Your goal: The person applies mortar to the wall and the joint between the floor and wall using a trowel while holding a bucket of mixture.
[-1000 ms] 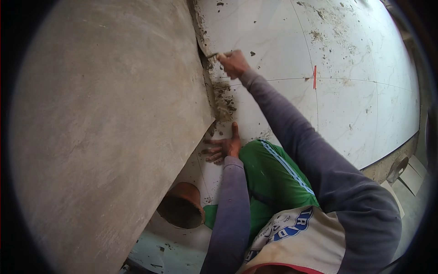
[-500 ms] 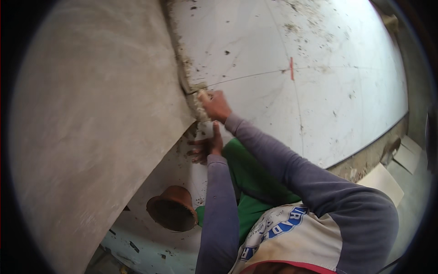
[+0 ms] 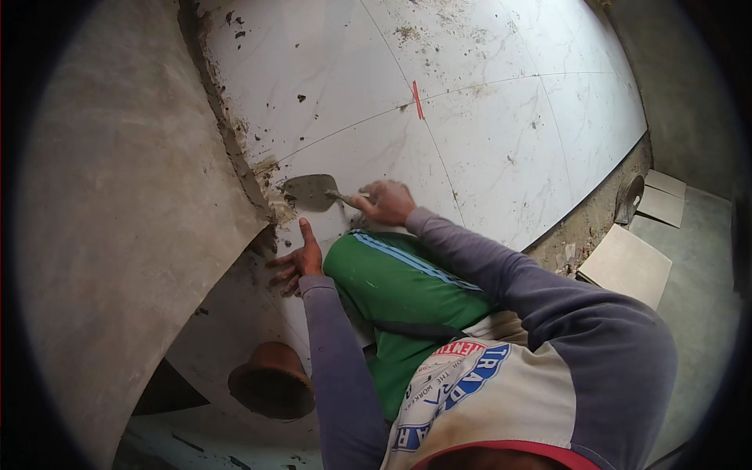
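My right hand [image 3: 389, 204] is closed on the handle of a trowel, whose grey blade [image 3: 312, 192] lies low over the white marble-look tiles [image 3: 509, 157], at a strip of crumbly mortar [image 3: 276, 205] along the grey concrete surface [image 3: 133, 180]. Just below the blade, my left hand [image 3: 300, 262] is spread with its thumb up and nothing in it, near the corner of the concrete beside my green-clad knee [image 3: 368, 282]. A short red strip [image 3: 417, 100] lies across a tile joint beyond the trowel.
A brown bucket [image 3: 270, 380] stands by my left forearm. On the right, loose cream tiles [image 3: 623, 262] and a round metal object [image 3: 630, 196] lie on a grey floor [image 3: 650, 298] past the rough edge of the tiling. Mortar crumbs dot the white tiles.
My right hand has come down from the upper seam toward my left hand, and the trowel blade now shows in full. The view has shifted, so the tiles sit further left.
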The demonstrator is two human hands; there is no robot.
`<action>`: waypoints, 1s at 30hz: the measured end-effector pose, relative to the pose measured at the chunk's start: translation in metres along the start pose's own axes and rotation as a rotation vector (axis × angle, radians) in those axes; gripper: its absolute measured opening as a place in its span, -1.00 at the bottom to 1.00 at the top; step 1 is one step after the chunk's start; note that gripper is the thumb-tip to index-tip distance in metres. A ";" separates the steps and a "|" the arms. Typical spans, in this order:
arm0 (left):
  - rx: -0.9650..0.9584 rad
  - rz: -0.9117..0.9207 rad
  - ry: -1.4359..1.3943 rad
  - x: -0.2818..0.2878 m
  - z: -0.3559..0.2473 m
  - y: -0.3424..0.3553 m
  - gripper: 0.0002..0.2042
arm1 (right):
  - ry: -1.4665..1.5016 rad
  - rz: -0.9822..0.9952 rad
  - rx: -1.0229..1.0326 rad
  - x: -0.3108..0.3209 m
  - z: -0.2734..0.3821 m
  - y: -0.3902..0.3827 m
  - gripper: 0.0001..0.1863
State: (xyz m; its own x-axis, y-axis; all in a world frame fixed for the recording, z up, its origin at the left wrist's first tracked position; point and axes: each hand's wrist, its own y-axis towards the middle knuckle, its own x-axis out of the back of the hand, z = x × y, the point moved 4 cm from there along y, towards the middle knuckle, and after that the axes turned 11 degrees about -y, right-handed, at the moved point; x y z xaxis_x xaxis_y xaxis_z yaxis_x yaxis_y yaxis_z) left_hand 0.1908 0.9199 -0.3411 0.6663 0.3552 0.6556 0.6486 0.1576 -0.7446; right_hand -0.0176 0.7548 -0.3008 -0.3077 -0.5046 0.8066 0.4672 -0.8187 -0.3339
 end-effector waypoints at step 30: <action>-0.005 -0.118 0.047 0.003 -0.011 -0.009 0.64 | -0.516 -0.157 0.009 0.035 -0.086 0.118 -0.36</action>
State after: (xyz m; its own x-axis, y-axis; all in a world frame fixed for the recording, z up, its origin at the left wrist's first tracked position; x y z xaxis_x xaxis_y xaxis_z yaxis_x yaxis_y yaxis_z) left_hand 0.1903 0.9095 -0.3312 0.6020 0.2910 0.7436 0.7251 0.1907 -0.6617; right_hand -0.0446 0.6169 -0.3537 0.0717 -0.1741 0.9821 0.4563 -0.8699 -0.1876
